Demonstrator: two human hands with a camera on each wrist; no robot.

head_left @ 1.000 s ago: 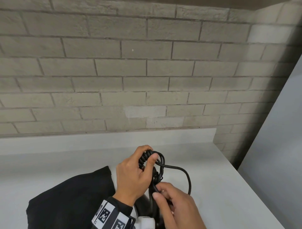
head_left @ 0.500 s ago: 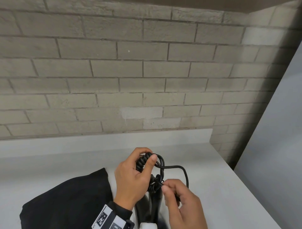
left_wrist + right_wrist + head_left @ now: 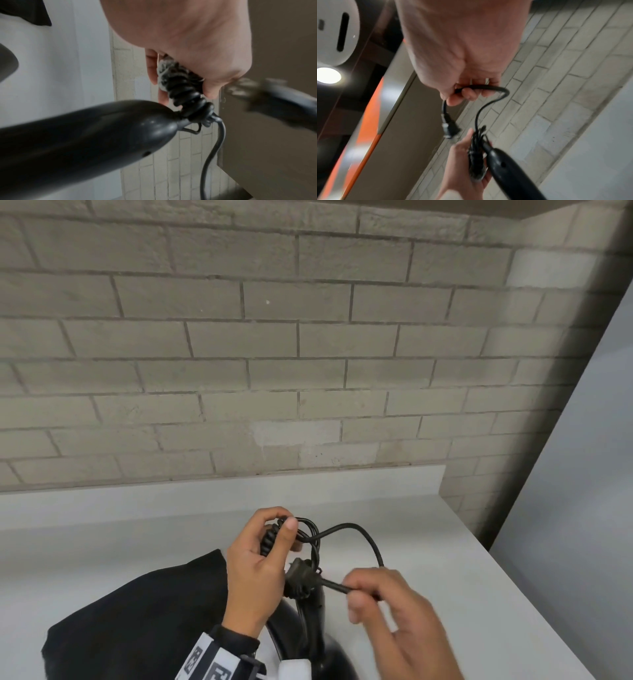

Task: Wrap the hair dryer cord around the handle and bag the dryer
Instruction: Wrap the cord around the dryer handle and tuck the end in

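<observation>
My left hand (image 3: 255,571) is curled tight round the bundle (image 3: 180,83) of coiled cord at the butt of the dryer (image 3: 82,136), thumb pressed over the top turns, and my right hand (image 3: 387,607) pinches the cord (image 3: 363,537) just behind the plug (image 3: 301,575), which sits right against the bundle. The dryer hangs below the bundle, above the counter (image 3: 428,559), its handle end up under my left palm; the bag (image 3: 137,621) lies flat on the counter to the left of the dryer, and I cannot see its mouth. The main risk, as I judge it, is the loose arc of cord that stands out to the right of the bundle: if I tuck the plug without taking up that slack, the arc may catch on the bag's edge when the dryer goes in. The turns seem to sit more on the cord's own root than down the handle, so if my thumb eases they could spring off the end and unwind. My right grip is a light pinch on a thin, smooth cord; a hard pull might slide it through my fingers and jerk the plug out. Pulling too hard the other way would kink the cord where it leaves the dryer. The bag is limp, so opening it will likely need a hand I don't have free.
</observation>
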